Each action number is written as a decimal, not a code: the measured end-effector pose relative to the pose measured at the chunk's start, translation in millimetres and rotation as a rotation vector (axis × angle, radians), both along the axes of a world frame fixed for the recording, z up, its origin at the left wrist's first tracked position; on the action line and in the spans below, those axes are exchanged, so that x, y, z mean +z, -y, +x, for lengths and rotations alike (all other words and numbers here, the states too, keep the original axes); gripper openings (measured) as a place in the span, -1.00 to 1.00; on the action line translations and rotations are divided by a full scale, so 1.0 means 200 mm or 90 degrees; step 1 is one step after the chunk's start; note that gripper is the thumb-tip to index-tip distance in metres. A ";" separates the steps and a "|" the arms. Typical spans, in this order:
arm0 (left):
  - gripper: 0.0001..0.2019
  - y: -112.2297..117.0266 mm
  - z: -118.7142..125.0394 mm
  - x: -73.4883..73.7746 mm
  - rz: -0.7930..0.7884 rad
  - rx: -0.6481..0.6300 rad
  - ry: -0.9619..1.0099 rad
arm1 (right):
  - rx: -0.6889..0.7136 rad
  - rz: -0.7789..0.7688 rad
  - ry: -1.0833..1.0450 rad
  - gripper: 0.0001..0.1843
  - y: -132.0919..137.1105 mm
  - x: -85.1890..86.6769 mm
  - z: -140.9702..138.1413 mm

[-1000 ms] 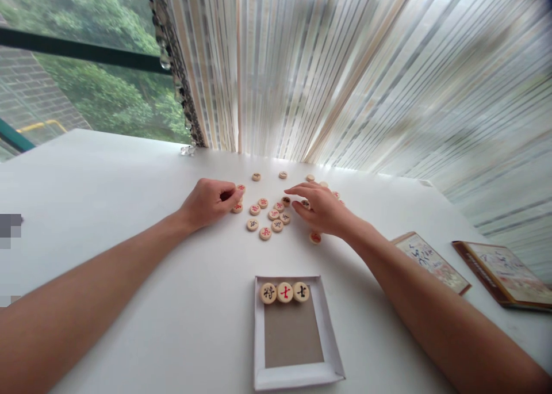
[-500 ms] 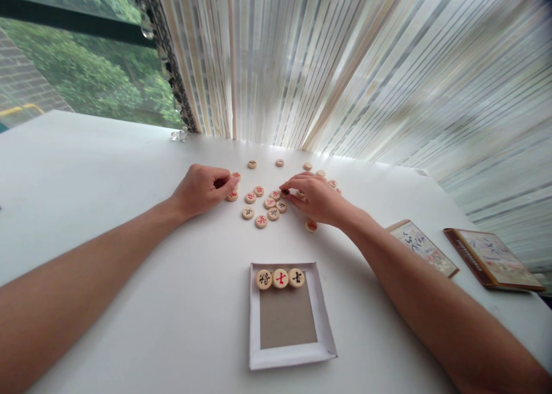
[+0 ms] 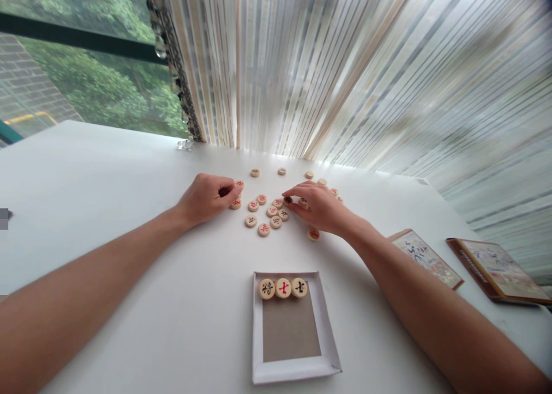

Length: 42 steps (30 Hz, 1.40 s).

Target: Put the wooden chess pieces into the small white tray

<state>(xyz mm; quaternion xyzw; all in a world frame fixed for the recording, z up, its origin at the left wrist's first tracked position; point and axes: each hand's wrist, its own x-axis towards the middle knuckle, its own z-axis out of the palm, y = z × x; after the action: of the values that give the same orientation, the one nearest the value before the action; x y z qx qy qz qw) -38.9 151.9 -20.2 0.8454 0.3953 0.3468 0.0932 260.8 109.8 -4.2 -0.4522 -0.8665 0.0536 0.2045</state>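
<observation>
My right grip (image 3: 318, 210) partly covers the dark-marked xiangqi piece (image 3: 287, 200) between its fingertips; I can't read its character. My left grip (image 3: 207, 197), curled, hides its own palm. My right forearm (image 3: 414, 293) overlaps one illustrated cover (image 3: 425, 257). The striped curtain (image 3: 280, 66) is cut off above.

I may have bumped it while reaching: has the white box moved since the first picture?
No. Against the loose red-marked piece beyond its far left corner, the white box keeps its place; only the whole view has shifted slightly.

Lettered wooden discs (image 3: 264, 230) lie loosely scattered, most apparently face up.
</observation>
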 end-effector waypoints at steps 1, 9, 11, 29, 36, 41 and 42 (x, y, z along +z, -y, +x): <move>-0.53 0.00 0.00 0.00 0.002 -0.002 0.000 | 0.000 0.001 -0.001 -0.76 0.00 0.00 0.00; -0.52 0.01 0.00 0.00 0.007 -0.005 0.005 | 0.004 -0.002 -0.011 -0.73 -0.01 -0.02 0.01; -0.51 0.01 0.00 0.00 0.007 -0.007 0.005 | 0.002 -0.005 -0.011 -0.72 -0.01 -0.02 0.01; -0.52 0.00 0.00 0.00 -0.004 0.004 0.000 | -0.002 -0.029 0.008 -0.73 0.00 0.01 0.01; -0.52 0.00 0.00 0.00 0.009 -0.004 -0.004 | -0.031 -0.024 0.010 -0.72 -0.01 0.03 0.04; -0.52 0.00 0.00 -0.01 0.001 -0.007 -0.005 | -0.076 -0.008 -0.012 -0.67 0.00 0.12 0.12; -0.53 0.00 0.00 -0.01 -0.002 -0.007 -0.005 | -0.083 -0.006 -0.025 -0.69 0.01 0.13 0.13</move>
<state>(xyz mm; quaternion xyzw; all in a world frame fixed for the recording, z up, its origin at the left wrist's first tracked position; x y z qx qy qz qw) -39.5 152.0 -21.4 0.8487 0.3916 0.3427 0.0947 286.2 108.5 22.3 -0.5073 -0.8309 0.0529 0.2223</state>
